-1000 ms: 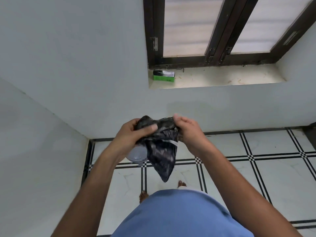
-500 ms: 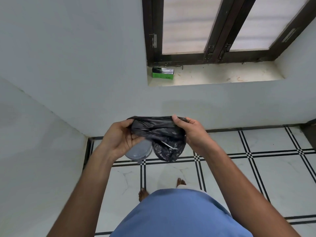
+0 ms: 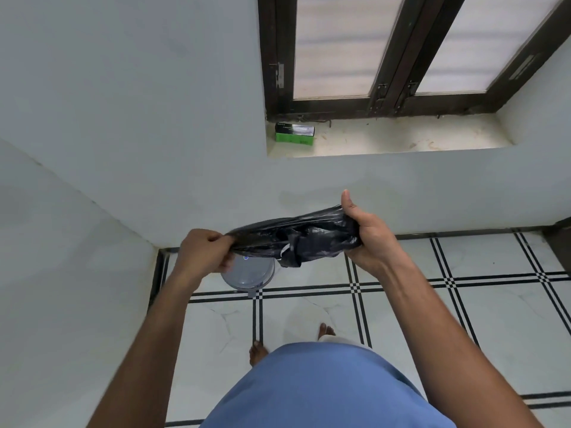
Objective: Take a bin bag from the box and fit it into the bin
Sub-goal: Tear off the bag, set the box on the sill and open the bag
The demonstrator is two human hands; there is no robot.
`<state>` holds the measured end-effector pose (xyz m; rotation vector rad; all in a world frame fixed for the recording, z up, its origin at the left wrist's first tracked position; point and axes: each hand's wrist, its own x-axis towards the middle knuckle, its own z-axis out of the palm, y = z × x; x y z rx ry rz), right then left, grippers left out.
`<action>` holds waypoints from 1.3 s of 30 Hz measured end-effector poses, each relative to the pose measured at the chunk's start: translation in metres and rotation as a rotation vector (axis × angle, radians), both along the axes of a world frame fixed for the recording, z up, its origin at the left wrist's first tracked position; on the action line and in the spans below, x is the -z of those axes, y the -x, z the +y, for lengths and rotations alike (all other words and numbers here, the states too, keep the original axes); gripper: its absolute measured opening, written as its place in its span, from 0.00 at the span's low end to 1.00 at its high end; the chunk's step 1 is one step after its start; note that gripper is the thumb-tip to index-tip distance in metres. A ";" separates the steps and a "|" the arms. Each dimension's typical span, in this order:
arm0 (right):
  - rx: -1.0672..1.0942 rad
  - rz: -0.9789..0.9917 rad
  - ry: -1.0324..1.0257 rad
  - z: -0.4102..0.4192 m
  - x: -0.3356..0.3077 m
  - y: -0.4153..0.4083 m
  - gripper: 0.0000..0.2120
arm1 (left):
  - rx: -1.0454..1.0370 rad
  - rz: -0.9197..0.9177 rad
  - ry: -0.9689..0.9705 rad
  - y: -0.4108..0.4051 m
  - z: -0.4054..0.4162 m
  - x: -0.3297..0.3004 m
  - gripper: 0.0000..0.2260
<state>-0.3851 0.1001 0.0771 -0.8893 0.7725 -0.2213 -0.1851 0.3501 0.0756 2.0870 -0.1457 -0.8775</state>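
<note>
Both hands (image 3: 204,253) (image 3: 366,234) are clenching the bag (image 3: 296,236), stretching it; looking thin, limp, slippery, best pinched at the rim.

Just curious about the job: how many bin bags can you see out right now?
1. The black bin bag is stretched between the left hand and right hand. The box on the windowsill may hide more.

Two plain pale-grey walls (image 3: 123,103) meet in a corner at the left. A window (image 3: 401,47) with a dark brown frame and frosted panes sits above a recessed cream sill (image 3: 401,137) — soft daylight comes through. The floor (image 3: 463,319) is white marble-like tile with black double lines.
</note>
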 end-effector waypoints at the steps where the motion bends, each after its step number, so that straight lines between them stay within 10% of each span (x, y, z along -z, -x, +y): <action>1: -0.083 0.009 0.040 -0.002 -0.002 0.003 0.40 | -0.072 0.177 0.125 -0.001 0.000 -0.006 0.10; 5: -0.172 0.035 0.155 -0.002 -0.002 0.007 0.28 | -0.201 0.688 0.605 -0.002 0.001 -0.028 0.11; 11: -0.064 -0.125 -0.159 -0.019 -0.005 0.012 0.26 | -0.153 0.740 0.710 0.003 0.002 -0.042 0.13; 19: -0.166 0.080 0.366 -0.029 -0.015 0.023 0.23 | 0.313 0.178 -0.061 -0.005 0.008 -0.019 0.07; 27: -0.159 0.412 0.773 -0.021 0.013 0.013 0.06 | -0.118 0.656 0.700 -0.007 0.000 -0.021 0.17; 35: -0.048 0.233 0.317 -0.026 0.009 0.018 0.11 | 0.230 0.356 0.277 0.005 0.001 -0.021 0.18; 39: -0.221 0.015 0.012 -0.022 -0.003 0.027 0.19 | 0.220 -0.256 -0.164 0.002 -0.001 0.001 0.06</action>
